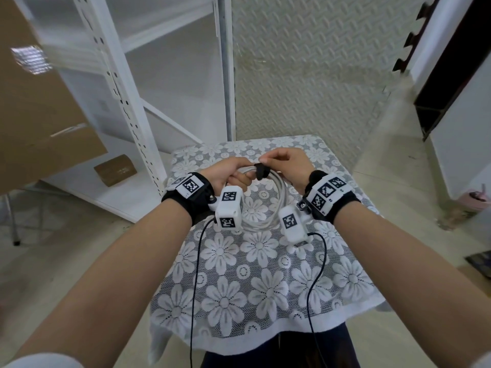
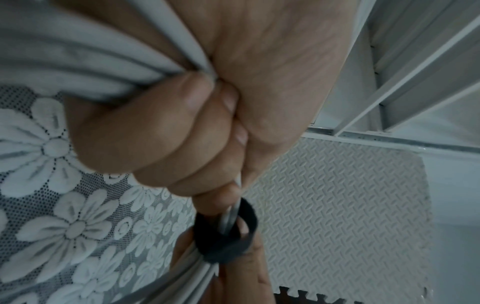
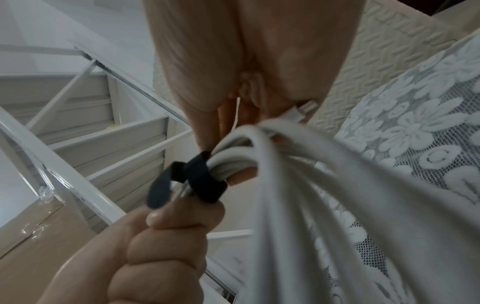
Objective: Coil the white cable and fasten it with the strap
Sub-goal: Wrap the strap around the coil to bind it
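Note:
The white cable (image 1: 265, 205) is wound into a coil of several loops, held just above the lace-covered table (image 1: 268, 290). My left hand (image 1: 237, 176) grips the far side of the coil in a fist, the strands running through its palm (image 2: 103, 67). A black strap (image 1: 261, 171) is wrapped around the bundle right beside that fist, seen as a loop (image 2: 228, 232). My right hand (image 1: 269, 162) pinches the strap (image 3: 202, 179) and the strands under it. The strap's loose tail (image 3: 159, 189) sticks out toward my left hand (image 3: 155, 246). A white plug end (image 3: 305, 109) shows behind my right fingers.
A white metal shelving rack (image 1: 127, 102) stands to the left, with a large cardboard box (image 1: 39, 102) in front of it and a small one (image 1: 115, 170) on its low shelf. An embossed panel (image 1: 305, 75) rises behind the table. Black camera leads (image 1: 195, 274) hang from my wrists.

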`<state>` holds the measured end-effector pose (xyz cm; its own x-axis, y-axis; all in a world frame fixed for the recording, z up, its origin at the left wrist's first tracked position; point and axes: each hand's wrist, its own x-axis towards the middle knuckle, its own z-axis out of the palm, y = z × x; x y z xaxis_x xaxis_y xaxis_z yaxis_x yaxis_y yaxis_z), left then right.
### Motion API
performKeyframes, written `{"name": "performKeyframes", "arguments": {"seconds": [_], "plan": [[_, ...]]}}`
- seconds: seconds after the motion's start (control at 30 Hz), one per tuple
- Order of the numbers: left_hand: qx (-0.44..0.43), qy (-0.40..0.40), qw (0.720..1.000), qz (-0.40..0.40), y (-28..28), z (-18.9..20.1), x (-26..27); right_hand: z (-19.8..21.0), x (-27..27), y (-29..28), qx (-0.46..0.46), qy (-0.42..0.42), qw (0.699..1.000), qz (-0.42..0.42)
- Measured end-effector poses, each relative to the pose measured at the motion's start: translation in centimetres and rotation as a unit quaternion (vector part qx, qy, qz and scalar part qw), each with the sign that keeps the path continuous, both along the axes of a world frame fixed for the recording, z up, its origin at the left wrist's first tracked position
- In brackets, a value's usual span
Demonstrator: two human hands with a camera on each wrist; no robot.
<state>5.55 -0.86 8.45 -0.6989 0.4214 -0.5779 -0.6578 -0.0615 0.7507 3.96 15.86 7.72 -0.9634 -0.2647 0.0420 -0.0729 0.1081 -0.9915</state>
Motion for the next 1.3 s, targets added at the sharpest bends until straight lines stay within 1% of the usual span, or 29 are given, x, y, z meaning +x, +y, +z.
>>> {"name": "performKeyframes", "arguments": {"seconds": [0.13, 0.27, 0.5, 0.6, 0.7, 0.73, 0.83, 0.93, 1.07, 1.17, 1.23, 1.3], "plan": [[0.031, 0.004, 0.999, -0.015, 0.1, 0.7, 0.4, -0.1, -0.1, -0.1, 0.007, 0.012, 1.0, -0.006], [-0.016, 0.026, 0.999, -0.025, 0.2, 0.6, 0.2, 0.0, 0.1, 0.0, -0.024, 0.011, 1.0, -0.006], [-0.05, 0.04, 0.998, -0.026, 0.4, 0.8, 0.3, 0.1, 0.1, 0.3, -0.055, -0.006, 0.998, 0.021], [-0.08, 0.054, 0.995, -0.02, 0.5, 0.8, 0.5, 0.0, -0.1, 0.4, -0.058, -0.038, 0.997, 0.018], [-0.131, 0.077, 0.988, -0.028, 0.6, 0.7, 0.6, -0.1, -0.4, 0.5, -0.016, -0.055, 0.998, 0.025], [-0.142, 0.085, 0.986, -0.032, 0.7, 0.7, 0.6, -0.1, -0.4, 0.4, -0.018, -0.065, 0.997, 0.032], [-0.158, 0.091, 0.983, -0.036, 0.8, 0.8, 0.7, 0.2, -0.3, 0.2, -0.077, -0.114, 0.988, 0.072], [-0.172, 0.094, 0.98, -0.04, 0.9, 0.9, 0.7, 0.5, -0.2, 0.1, -0.07, -0.136, 0.983, 0.098], [-0.175, 0.109, 0.977, -0.05, 1.0, 0.7, 0.9, 0.7, -0.4, -0.1, -0.058, -0.14, 0.986, 0.075], [-0.174, 0.112, 0.977, -0.046, 1.2, 0.7, 0.8, 0.5, -0.6, -0.3, -0.063, -0.115, 0.991, 0.032], [-0.177, 0.111, 0.977, -0.044, 1.2, 0.8, 0.7, 0.3, -0.6, -0.4, -0.074, -0.097, 0.992, 0.018], [-0.176, 0.108, 0.977, -0.045, 1.2, 0.8, 0.6, 0.2, -0.7, -0.5, -0.064, -0.08, 0.995, 0.004]]}}
